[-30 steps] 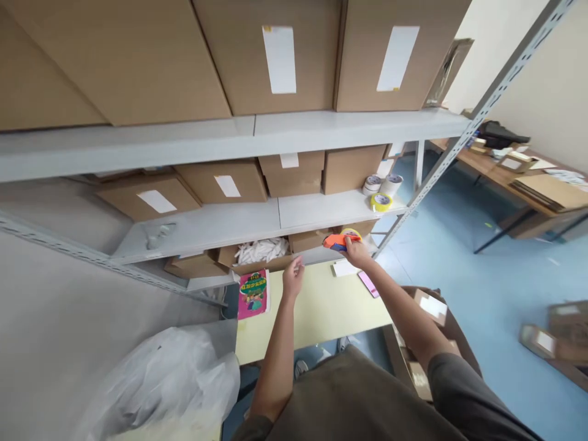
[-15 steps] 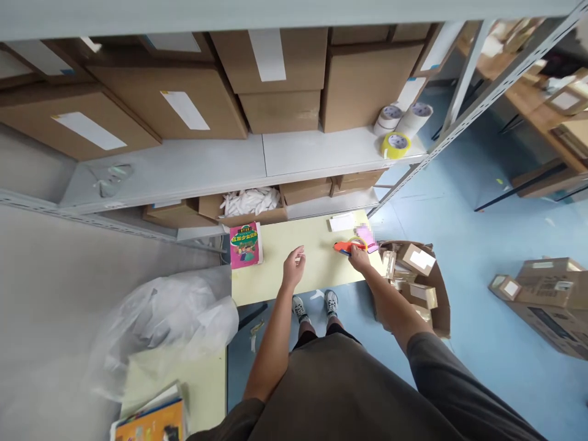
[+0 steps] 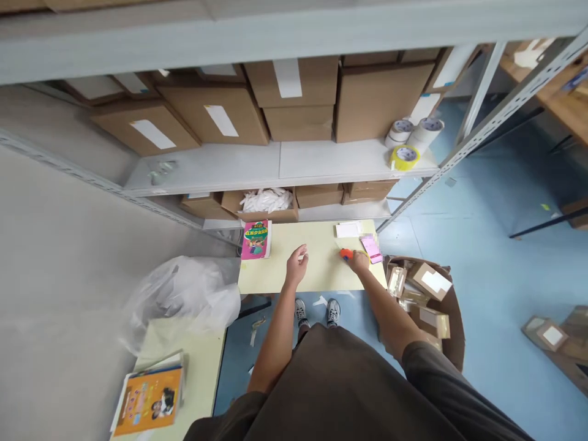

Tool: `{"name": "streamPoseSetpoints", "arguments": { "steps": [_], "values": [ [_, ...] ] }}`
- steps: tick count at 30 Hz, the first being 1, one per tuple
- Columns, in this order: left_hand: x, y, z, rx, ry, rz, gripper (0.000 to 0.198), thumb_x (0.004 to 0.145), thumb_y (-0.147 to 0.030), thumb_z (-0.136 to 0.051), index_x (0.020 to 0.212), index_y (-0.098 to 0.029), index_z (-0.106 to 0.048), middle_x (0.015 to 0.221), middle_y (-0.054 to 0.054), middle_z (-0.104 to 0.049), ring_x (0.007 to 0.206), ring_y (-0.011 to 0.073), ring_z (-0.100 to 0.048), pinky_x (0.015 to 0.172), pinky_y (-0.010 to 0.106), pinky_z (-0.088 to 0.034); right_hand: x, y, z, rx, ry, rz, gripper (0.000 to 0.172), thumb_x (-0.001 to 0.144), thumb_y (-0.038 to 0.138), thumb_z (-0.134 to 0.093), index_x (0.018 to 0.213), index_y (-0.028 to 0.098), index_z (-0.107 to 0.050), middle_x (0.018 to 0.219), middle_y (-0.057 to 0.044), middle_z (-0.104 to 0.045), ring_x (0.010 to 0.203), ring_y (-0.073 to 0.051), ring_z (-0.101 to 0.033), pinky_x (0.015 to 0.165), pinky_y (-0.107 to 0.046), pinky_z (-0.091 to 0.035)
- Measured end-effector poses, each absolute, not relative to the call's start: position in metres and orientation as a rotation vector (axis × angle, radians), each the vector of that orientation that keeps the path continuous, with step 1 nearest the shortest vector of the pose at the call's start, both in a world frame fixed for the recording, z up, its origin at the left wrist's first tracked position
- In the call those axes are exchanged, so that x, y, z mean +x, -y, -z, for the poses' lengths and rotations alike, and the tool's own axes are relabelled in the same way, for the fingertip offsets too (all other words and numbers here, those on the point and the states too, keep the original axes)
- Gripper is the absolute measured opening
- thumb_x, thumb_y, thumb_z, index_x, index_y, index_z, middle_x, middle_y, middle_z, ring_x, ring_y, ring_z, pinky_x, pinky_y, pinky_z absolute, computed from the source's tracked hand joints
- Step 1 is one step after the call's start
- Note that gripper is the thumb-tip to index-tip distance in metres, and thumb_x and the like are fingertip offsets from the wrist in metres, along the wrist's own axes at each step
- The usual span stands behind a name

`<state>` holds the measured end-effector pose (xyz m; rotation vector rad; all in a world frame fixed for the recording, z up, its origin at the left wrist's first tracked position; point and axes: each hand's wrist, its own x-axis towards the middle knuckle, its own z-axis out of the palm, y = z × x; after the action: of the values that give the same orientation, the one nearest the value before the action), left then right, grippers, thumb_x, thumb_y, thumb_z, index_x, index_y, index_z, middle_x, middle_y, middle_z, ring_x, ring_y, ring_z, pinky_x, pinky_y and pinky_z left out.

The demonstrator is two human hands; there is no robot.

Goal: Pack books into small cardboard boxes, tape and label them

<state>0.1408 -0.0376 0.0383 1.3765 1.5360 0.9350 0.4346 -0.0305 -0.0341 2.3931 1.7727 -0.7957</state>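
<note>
My right hand (image 3: 359, 262) is closed around an orange tape dispenser (image 3: 346, 253), low over the right part of the pale yellow table (image 3: 316, 278). A bit of yellow tape roll shows beside that hand; the fingers hide the rest. My left hand (image 3: 297, 264) hovers above the table's middle with nothing in it, fingers loosely curved and apart from the thumb. Left of it lies a pink and green book (image 3: 256, 240). Near my right hand are a pink item (image 3: 372, 248) and a stack of white slips (image 3: 348, 229).
A metal shelf (image 3: 321, 160) with cardboard boxes (image 3: 384, 101) and tape rolls (image 3: 404, 157) stands behind the table. To the right sits a large carton (image 3: 452, 334) of small parcels. Clear plastic wrap (image 3: 188, 300) and an orange book (image 3: 147, 401) are at left.
My view has shifted, bringing more of the orange book into sight. My right hand still holds the tape dispenser, which has turned slightly. My left hand stays empty over the table.
</note>
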Motion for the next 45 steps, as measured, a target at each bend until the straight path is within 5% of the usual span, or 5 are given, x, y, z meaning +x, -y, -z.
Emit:
{"name": "streamPoseSetpoints", "arguments": {
  "steps": [9, 21, 27, 34, 45],
  "values": [
    [0.031, 0.077, -0.071, 1.175, -1.768, -1.146, 0.039, 0.101, -0.035, -0.067, 0.137, -0.021, -0.074, 0.144, 0.014, -0.073, 0.136, 0.0277, -0.068, 0.113, 0.042, -0.057, 0.362, -0.029, -0.041, 2.378, -2.556, 0.993, 0.049, 0.103, 0.033, -0.05, 0.146, 0.016, -0.066, 0.143, -0.016, -0.072, 0.128, -0.029, -0.07, 0.11, -0.042, -0.055],
    [-0.138, 0.214, -0.063, 0.692, -2.127, -1.471, 0.053, 0.101, -0.039, -0.069, 0.152, -0.026, -0.063, 0.157, 0.014, -0.064, 0.135, 0.0284, -0.068, 0.111, 0.044, -0.058, 0.101, -0.005, -0.069, 1.415, -3.048, 1.07, 0.064, 0.102, 0.03, -0.053, 0.165, 0.019, -0.049, 0.164, -0.014, -0.057, 0.153, -0.031, -0.051, 0.127, -0.05, -0.043],
    [-0.245, 0.275, -0.037, 0.499, -2.15, -1.535, 0.057, 0.102, -0.052, -0.067, 0.152, -0.023, -0.062, 0.161, 0.017, -0.059, 0.139, 0.0298, -0.064, 0.111, 0.044, -0.058, -0.033, 0.032, -0.051, 1.229, -3.047, 1.04, 0.059, 0.106, 0.032, -0.048, 0.162, 0.017, -0.052, 0.164, -0.016, -0.056, 0.156, -0.03, -0.048, 0.129, -0.049, -0.04],
    [-0.351, 0.295, 0.007, 0.358, -2.103, -1.513, 0.054, 0.101, -0.045, -0.07, 0.15, -0.023, -0.063, 0.161, 0.017, -0.059, 0.14, 0.0298, -0.064, 0.113, 0.046, -0.056, -0.167, 0.069, -0.008, 1.081, -2.976, 1.004, 0.057, 0.104, 0.032, -0.05, 0.158, 0.016, -0.057, 0.163, -0.016, -0.057, 0.154, -0.029, -0.05, 0.128, -0.046, -0.042],
    [-0.389, 0.277, 0.068, 0.324, -2.024, -1.39, 0.053, 0.098, -0.043, -0.077, 0.146, -0.024, -0.069, 0.155, 0.017, -0.065, 0.136, 0.0325, -0.067, 0.104, 0.045, -0.061, -0.31, 0.074, 0.078, 1.032, -2.766, 0.725, 0.062, 0.097, 0.019, -0.055, 0.158, 0.011, -0.056, 0.163, -0.019, -0.056, 0.156, -0.03, -0.046, 0.128, -0.044, -0.04]
  ]
}}
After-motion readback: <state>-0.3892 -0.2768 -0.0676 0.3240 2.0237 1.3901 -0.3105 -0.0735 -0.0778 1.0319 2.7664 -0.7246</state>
